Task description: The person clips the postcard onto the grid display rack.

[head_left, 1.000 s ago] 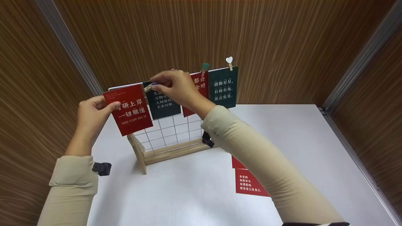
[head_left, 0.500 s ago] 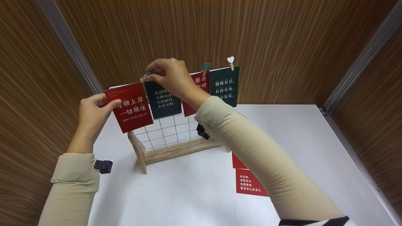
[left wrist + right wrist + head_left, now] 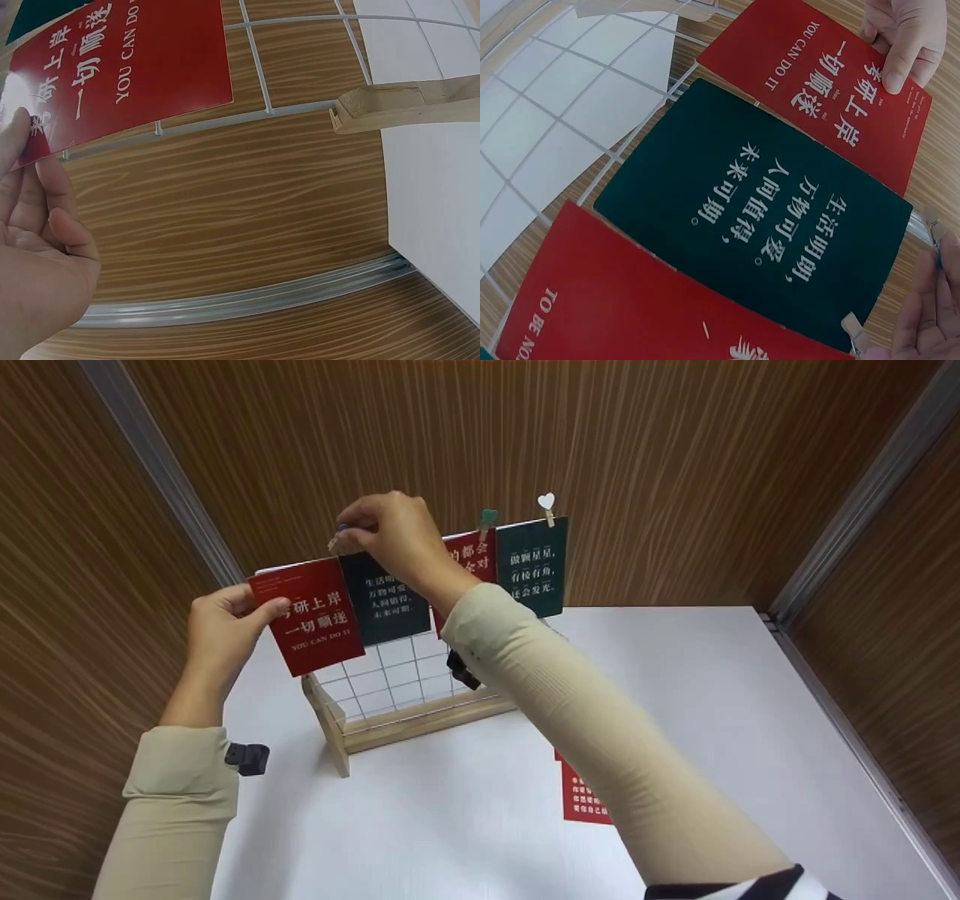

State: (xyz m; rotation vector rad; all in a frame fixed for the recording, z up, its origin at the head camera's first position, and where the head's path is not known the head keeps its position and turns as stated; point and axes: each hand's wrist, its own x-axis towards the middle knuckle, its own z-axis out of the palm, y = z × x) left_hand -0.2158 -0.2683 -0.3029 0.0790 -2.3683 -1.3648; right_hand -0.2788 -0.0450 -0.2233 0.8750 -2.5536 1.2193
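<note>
My left hand [image 3: 225, 634] pinches the left edge of the red card [image 3: 311, 611], thumb on its printed face and fingers behind it; the left wrist view shows the same grip [image 3: 37, 247] on the card [image 3: 127, 67]. The card sits at the far left of the wire grid rack [image 3: 397, 675], against the top wire. Its long axis runs up and down, but it is tilted, the top edge leaning left and the bottom swinging right, so the white lettering slopes upward to the right.

My right hand [image 3: 394, 536] is raised just above the card's upper right corner, fingers curled and pinching a small clothespin [image 3: 339, 540]. The pin's long axis lies slanted, its free end pointing down and left toward the card. In the right wrist view I see only fingertips [image 3: 922, 315] at the frame's lower right and pale wooden bits of the pin [image 3: 930, 225] beside them.

Just right of the red card hangs a dark green card [image 3: 386, 596], then another red card [image 3: 469, 559] under a teal heart clip [image 3: 488, 518], then a green card [image 3: 532, 566] under a white heart clip [image 3: 547, 502]. The rack stands on a white table [image 3: 712, 697], with more red cards [image 3: 585, 799] lying near my right forearm.
</note>
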